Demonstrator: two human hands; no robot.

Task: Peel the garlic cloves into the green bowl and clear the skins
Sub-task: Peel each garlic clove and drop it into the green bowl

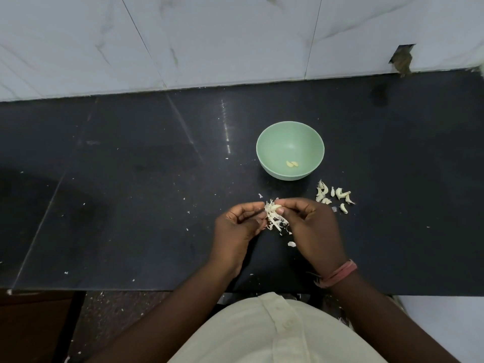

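A green bowl (272,145) stands on the black counter with two peeled cloves (292,164) at its bottom. Several unpeeled garlic cloves (334,196) lie in a loose group to the bowl's lower right. In front of the bowl, my left hand (237,226) and my right hand (311,226) meet over the counter. Both pinch one garlic clove (275,207) between thumb and fingertips. Loose papery skins (276,222) hang and lie just below that clove, between my hands.
The black counter (131,179) runs wall to wall, backed by white marble tiles (209,35). Small skin flakes (291,243) are scattered on the counter and on the floor by its front edge. A pink band circles my right wrist.
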